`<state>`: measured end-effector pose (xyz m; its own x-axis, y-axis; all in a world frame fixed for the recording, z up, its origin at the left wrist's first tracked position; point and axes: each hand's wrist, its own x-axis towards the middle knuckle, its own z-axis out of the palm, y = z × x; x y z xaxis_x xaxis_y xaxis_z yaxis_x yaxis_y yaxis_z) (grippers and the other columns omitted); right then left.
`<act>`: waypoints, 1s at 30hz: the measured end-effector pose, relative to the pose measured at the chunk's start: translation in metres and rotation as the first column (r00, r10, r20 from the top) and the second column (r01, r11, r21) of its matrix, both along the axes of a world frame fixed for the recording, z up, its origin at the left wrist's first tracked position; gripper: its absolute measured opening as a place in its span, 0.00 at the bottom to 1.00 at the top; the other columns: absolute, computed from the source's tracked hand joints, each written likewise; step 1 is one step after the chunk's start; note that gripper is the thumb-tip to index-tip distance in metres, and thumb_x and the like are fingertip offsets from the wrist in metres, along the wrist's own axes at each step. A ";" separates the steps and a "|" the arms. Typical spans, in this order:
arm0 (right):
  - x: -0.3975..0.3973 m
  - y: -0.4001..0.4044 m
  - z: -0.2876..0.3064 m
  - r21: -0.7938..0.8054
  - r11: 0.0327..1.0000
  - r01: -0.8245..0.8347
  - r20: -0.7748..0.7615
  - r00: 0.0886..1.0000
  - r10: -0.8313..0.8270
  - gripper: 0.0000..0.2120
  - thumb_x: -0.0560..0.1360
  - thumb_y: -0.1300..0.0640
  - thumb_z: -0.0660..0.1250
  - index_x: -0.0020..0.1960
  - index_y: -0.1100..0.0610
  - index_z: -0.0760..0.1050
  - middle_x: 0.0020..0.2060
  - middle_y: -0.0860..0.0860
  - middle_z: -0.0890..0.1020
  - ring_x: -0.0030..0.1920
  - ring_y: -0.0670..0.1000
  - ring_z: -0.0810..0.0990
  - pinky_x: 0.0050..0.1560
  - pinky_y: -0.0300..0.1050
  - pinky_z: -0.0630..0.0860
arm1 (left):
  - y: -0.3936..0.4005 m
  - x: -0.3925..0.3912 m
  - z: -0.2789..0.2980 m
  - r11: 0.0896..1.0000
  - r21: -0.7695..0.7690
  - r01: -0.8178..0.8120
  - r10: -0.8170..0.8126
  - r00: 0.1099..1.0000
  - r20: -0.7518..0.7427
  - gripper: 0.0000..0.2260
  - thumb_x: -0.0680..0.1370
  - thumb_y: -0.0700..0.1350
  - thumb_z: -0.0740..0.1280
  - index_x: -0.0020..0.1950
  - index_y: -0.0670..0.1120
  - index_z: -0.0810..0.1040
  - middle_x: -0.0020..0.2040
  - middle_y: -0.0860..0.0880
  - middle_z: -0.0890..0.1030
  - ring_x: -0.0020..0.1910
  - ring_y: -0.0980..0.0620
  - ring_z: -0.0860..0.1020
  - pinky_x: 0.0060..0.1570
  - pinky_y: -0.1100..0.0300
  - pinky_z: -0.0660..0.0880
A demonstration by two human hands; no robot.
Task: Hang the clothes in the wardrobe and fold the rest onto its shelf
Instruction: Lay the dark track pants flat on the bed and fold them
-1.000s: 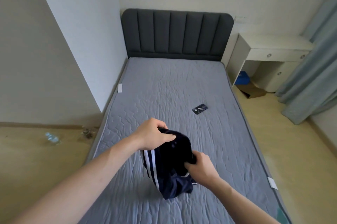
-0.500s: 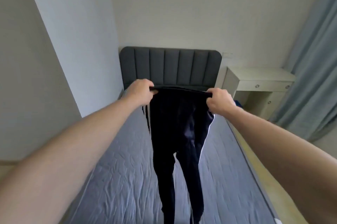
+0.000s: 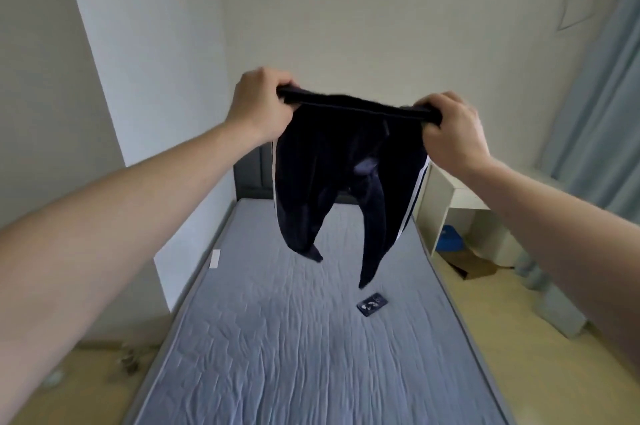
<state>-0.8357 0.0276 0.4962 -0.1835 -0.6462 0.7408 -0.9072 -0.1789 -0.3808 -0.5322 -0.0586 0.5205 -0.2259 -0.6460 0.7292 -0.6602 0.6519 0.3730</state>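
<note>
Raised since half a second ago: dark trousers now lifted clear above the bed, legs dangling | left hand, right hand each grip a waistband end | spread, ready for folding | phone below.

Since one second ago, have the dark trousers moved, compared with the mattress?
Yes. The dark trousers were bunched low on the mattress; now the left hand and right hand hold them up by the waistband, legs hanging clear above it.
</note>
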 end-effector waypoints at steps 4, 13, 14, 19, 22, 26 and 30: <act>-0.002 0.017 -0.081 0.189 0.981 -0.042 -0.016 0.999 0.046 0.18 0.70 0.63 0.62 0.54 0.48 0.83 0.50 0.47 0.81 0.51 0.52 0.78 0.52 0.47 0.75 | 0.012 0.016 -0.088 0.991 0.113 0.070 -0.086 0.987 0.138 0.11 0.74 0.38 0.74 0.52 0.50 0.88 0.46 0.48 0.85 0.47 0.45 0.80 0.48 0.58 0.72; 0.016 0.084 -0.372 0.734 0.676 -0.067 0.043 0.998 0.052 0.16 0.77 0.59 0.66 0.60 0.46 0.82 0.55 0.42 0.81 0.52 0.49 0.81 0.49 0.43 0.75 | 0.070 0.041 -0.384 0.816 0.577 0.007 -0.248 0.907 0.340 0.12 0.75 0.35 0.72 0.51 0.51 0.88 0.45 0.51 0.82 0.48 0.48 0.75 0.46 0.57 0.67; 0.018 0.092 -0.404 0.780 0.622 -0.078 0.063 0.997 0.046 0.17 0.77 0.59 0.65 0.61 0.46 0.82 0.57 0.42 0.81 0.54 0.50 0.81 0.52 0.45 0.77 | 0.079 0.044 -0.419 0.787 0.616 -0.008 -0.265 0.899 0.350 0.14 0.76 0.35 0.71 0.53 0.52 0.88 0.46 0.52 0.82 0.49 0.49 0.75 0.48 0.58 0.68; 0.035 0.148 -0.551 0.938 0.323 -0.124 0.125 0.992 0.018 0.19 0.77 0.57 0.62 0.63 0.43 0.81 0.57 0.41 0.81 0.55 0.51 0.81 0.53 0.46 0.78 | 0.152 0.062 -0.589 0.598 0.797 -0.089 -0.376 0.847 0.376 0.20 0.77 0.34 0.65 0.63 0.52 0.85 0.54 0.53 0.80 0.57 0.51 0.73 0.57 0.58 0.71; 0.050 0.192 -0.630 0.977 0.151 -0.149 0.147 0.989 0.026 0.20 0.77 0.57 0.61 0.63 0.42 0.81 0.57 0.42 0.80 0.55 0.50 0.81 0.53 0.45 0.77 | 0.206 0.075 -0.674 0.480 0.862 -0.161 -0.416 0.823 0.386 0.20 0.77 0.34 0.63 0.61 0.54 0.85 0.54 0.54 0.79 0.57 0.51 0.73 0.57 0.55 0.73; 0.063 0.256 -0.718 0.985 -0.036 -0.167 0.167 0.986 -0.002 0.22 0.76 0.58 0.61 0.65 0.42 0.80 0.59 0.42 0.80 0.58 0.49 0.81 0.55 0.43 0.77 | 0.274 0.086 -0.759 0.361 0.902 -0.236 -0.466 0.792 0.394 0.19 0.78 0.35 0.63 0.61 0.53 0.84 0.55 0.54 0.79 0.59 0.52 0.73 0.57 0.59 0.73; 0.071 0.308 -0.788 0.968 -0.176 -0.180 0.178 0.984 -0.029 0.24 0.77 0.57 0.61 0.70 0.42 0.77 0.66 0.42 0.78 0.64 0.48 0.79 0.61 0.42 0.75 | 0.329 0.091 -0.821 0.264 0.926 -0.270 -0.544 0.751 0.374 0.21 0.79 0.35 0.61 0.66 0.53 0.82 0.58 0.53 0.80 0.61 0.50 0.72 0.59 0.58 0.73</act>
<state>-0.7647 0.3359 -0.2919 -0.0621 -0.6098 -0.7901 -0.8611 0.4329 -0.2665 -0.4417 0.2705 -0.3004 -0.4346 -0.6282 -0.6454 -0.8966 0.2346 0.3755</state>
